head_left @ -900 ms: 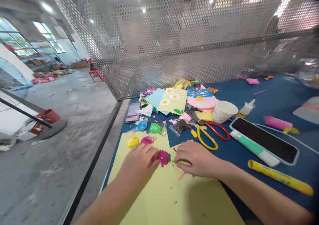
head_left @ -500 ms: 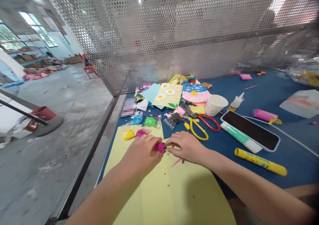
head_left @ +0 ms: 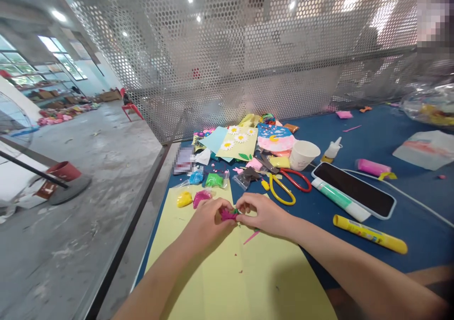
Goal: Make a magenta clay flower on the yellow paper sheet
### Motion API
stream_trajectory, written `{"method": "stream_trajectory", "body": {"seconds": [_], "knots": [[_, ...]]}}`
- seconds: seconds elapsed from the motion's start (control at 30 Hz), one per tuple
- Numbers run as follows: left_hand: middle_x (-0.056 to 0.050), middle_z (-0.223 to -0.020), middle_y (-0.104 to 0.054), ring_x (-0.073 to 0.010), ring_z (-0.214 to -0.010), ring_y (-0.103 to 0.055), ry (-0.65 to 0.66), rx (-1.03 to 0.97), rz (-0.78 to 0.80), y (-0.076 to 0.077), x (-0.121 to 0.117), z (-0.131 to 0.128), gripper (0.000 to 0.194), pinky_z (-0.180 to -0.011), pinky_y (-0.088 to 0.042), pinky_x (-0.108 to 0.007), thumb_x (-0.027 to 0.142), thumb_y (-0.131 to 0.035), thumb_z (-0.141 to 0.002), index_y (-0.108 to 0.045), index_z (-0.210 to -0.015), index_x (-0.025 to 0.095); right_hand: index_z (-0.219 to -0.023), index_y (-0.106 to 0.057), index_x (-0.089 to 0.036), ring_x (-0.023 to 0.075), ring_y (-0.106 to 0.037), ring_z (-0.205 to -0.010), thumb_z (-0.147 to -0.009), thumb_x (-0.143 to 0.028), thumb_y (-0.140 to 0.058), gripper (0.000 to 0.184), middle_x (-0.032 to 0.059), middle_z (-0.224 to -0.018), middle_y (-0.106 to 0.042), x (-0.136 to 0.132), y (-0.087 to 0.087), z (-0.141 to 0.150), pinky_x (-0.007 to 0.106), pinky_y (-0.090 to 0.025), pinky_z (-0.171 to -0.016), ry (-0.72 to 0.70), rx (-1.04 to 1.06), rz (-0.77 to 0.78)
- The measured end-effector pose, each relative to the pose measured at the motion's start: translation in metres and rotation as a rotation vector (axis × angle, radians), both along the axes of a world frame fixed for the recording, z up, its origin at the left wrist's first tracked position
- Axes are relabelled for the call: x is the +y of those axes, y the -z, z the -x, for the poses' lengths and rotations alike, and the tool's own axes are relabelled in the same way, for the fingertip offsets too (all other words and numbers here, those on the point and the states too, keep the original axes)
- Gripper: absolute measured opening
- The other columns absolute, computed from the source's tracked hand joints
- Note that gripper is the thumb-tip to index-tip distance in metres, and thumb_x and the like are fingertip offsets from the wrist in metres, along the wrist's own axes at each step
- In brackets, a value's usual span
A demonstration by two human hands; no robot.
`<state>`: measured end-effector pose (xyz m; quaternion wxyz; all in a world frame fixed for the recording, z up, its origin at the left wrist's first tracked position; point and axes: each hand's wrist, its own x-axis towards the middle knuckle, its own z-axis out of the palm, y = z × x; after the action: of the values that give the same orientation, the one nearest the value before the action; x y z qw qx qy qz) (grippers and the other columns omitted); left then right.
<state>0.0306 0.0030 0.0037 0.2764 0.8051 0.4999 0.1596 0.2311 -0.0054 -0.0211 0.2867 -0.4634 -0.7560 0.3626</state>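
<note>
Over the pale yellow paper (head_left: 216,272), my left hand (head_left: 203,221) is closed on a small magenta clay flower (head_left: 227,214) with green at one side. My right hand (head_left: 264,213) meets it from the right, thumb and fingertips pinched at the green part; the exact contact is partly hidden. Just below my right fingers lies a thin pink clay tool (head_left: 251,237). Bags of magenta clay (head_left: 202,198), yellow clay (head_left: 184,199), green clay (head_left: 214,180) and blue clay (head_left: 196,177) rest beyond my left hand.
Yellow and red-handled scissors (head_left: 282,191), a paper cup (head_left: 304,154), a phone (head_left: 354,188), a green-white tube (head_left: 340,199) and a yellow glue stick (head_left: 371,233) lie to the right. Daisy-decorated paper (head_left: 237,142) sits at the back, before a perforated metal screen (head_left: 213,50).
The clay flower has turned in my fingers, its petals now pointing more sideways and down. My right fingertips have closed in on its green part. The camera view has tilted slightly up.
</note>
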Motion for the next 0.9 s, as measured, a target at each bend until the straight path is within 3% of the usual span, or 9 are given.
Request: {"method": "stream_trajectory", "body": {"seconds": [0.13,0.3,0.47,0.57,0.73,0.8,0.9], "knots": [[-0.001,-0.084,-0.068,-0.0209,-0.079,-0.057,-0.019,-0.108,0.085,0.0,0.001,0.003,0.014,-0.069,-0.04,-0.032,0.036,-0.063,-0.078,-0.064,-0.077,0.022,-0.089,-0.062,-0.018,0.0156,-0.059,-0.081,-0.076,-0.03,-0.069,0.019,0.0028,-0.09,-0.065,-0.001,0.0,-0.001,0.027,-0.045,-0.072,-0.023,0.197,0.17],[-0.003,-0.084,-0.069,-0.0203,-0.077,-0.059,-0.089,-0.203,0.124,-0.001,0.0,0.002,0.013,-0.072,-0.044,-0.033,0.033,-0.062,-0.077,-0.066,-0.078,0.021,-0.111,-0.064,-0.02,0.0171,-0.06,-0.085,-0.078,-0.032,-0.068,0.035,0.0043,-0.091,-0.066,-0.001,0.001,-0.001,0.028,-0.048,-0.073,-0.065,0.291,0.284],[-0.004,-0.083,-0.069,-0.0202,-0.076,-0.06,-0.094,-0.272,0.13,0.0,-0.004,0.001,0.016,-0.071,-0.047,-0.034,0.035,-0.061,-0.079,-0.065,-0.079,0.02,-0.097,-0.063,-0.017,0.0135,-0.057,-0.069,-0.074,-0.029,-0.071,0.027,-0.0002,-0.073,-0.06,0.0,0.0,0.0,0.025,-0.046,-0.061,-0.042,0.371,0.352],[-0.003,-0.084,-0.068,-0.0208,-0.078,-0.062,-0.124,-0.348,0.133,-0.002,-0.004,0.003,0.013,-0.07,-0.05,-0.035,0.034,-0.058,-0.08,-0.061,-0.079,0.022,-0.092,-0.059,-0.018,0.0119,-0.053,-0.062,-0.079,-0.035,-0.066,0.023,-0.0015,-0.069,-0.056,0.003,0.002,-0.001,0.023,-0.043,-0.054,0.024,0.386,0.371],[-0.004,-0.086,-0.067,-0.0215,-0.082,-0.065,-0.145,-0.428,0.159,-0.001,-0.003,0.005,0.009,-0.073,-0.053,-0.038,0.031,-0.055,-0.083,-0.057,-0.08,0.022,-0.095,-0.058,-0.018,0.0168,-0.061,-0.073,-0.084,-0.031,-0.057,0.017,0.0044,-0.081,-0.062,0.009,0.009,-0.004,0.029,-0.05,-0.063,0.124,0.312,0.212],[-0.005,-0.089,-0.068,-0.0213,-0.081,-0.065,-0.164,-0.426,0.172,0.002,-0.003,0.005,0.011,-0.075,-0.053,-0.039,0.032,-0.056,-0.083,-0.059,-0.085,0.022,-0.102,-0.06,-0.019,0.0213,-0.062,-0.09,-0.082,-0.022,-0.055,0.021,0.0092,-0.099,-0.063,0.009,0.011,-0.005,0.036,-0.051,-0.076,0.162,0.206,0.04],[-0.006,-0.092,-0.069,-0.0221,-0.082,-0.065,-0.19,-0.416,0.191,0.005,-0.003,0.004,0.021,-0.078,-0.052,-0.041,0.033,-0.058,-0.081,-0.061,-0.099,0.022,-0.116,-0.062,-0.021,0.0268,-0.05,-0.121,-0.079,-0.013,-0.052,0.039,0.0125,-0.13,-0.053,0.005,0.009,-0.006,0.045,-0.041,-0.1,0.11,0.069,-0.195]]}}
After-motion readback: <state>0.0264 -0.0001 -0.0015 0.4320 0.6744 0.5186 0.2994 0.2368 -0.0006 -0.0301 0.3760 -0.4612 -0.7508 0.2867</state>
